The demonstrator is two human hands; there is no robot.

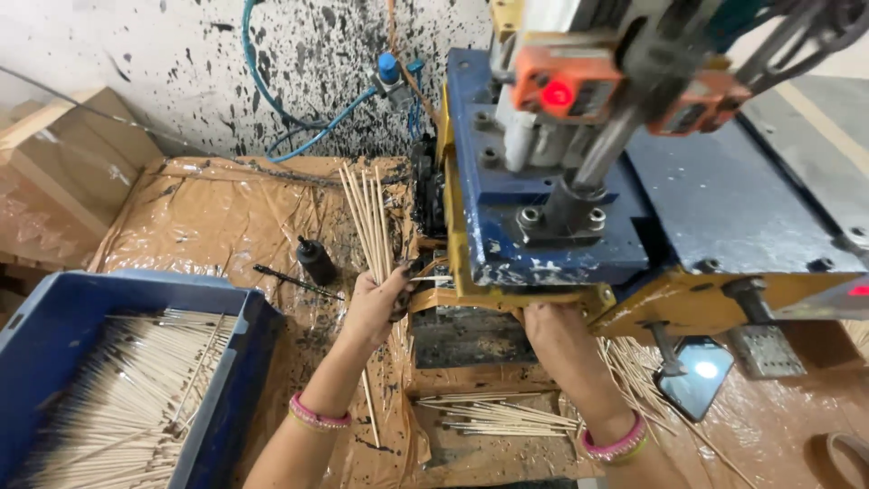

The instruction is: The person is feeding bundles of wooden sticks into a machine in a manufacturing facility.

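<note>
A fanned bundle of thin pale wooden sticks (367, 217) is standing nearly upright, spreading apart towards its top, its lower end lying just beside the blue and yellow machine's (543, 226) front edge

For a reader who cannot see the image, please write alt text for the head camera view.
A person's left hand holds a bundle of thin bamboo sticks upright beside a blue and yellow machine, while the right hand reaches under its front edge. A blue crate of similar sticks stands at left, and loose sticks lie on the ink-spattered brown covering.
</note>
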